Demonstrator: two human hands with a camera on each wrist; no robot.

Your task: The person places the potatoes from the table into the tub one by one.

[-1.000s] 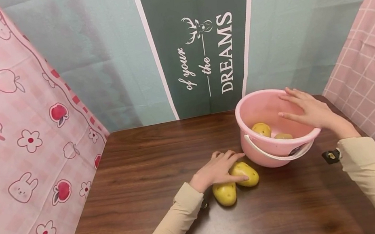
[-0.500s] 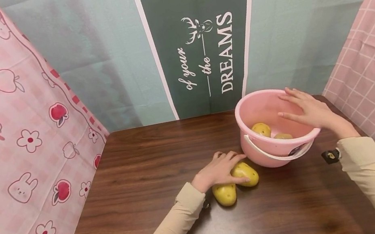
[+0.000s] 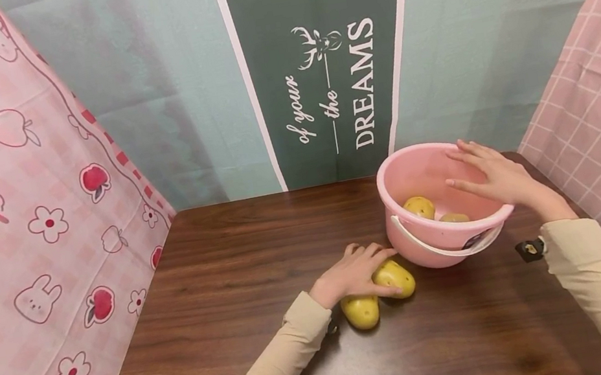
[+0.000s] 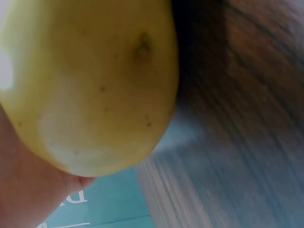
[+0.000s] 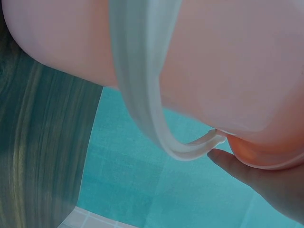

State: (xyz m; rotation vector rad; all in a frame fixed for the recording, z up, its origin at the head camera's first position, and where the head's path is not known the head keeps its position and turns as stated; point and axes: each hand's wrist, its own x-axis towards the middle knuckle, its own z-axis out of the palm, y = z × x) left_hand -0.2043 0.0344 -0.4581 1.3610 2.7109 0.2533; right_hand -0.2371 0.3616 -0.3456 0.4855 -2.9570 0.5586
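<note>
My left hand point(image 3: 350, 276) reaches over two yellow potatoes on the table. Its thumb lies along the near side of the right potato point(image 3: 394, 281) and its fingers are on the far side, holding it. The other potato point(image 3: 362, 313) sits beneath the wrist; a potato point(image 4: 95, 95) fills much of the left wrist view. My right hand point(image 3: 494, 180) grips the right rim of a pink bucket point(image 3: 428, 246). Its thumb points inward, while a finger point(image 5: 237, 167) shows outside the wall in the right wrist view. Inside the bucket lie a potato point(image 3: 418, 208) and another potato point(image 3: 454, 217), partly hidden.
The bucket's white handle point(image 3: 434, 248) hangs down its near side. Under everything is a dark wood table point(image 3: 240, 256). A green curtain point(image 3: 146, 107) stands behind it, with pink patterned cloths point(image 3: 21, 212) at the left and right.
My left hand has shifted very slightly to the right over the potatoes. The right hand and the bucket stay in place.
</note>
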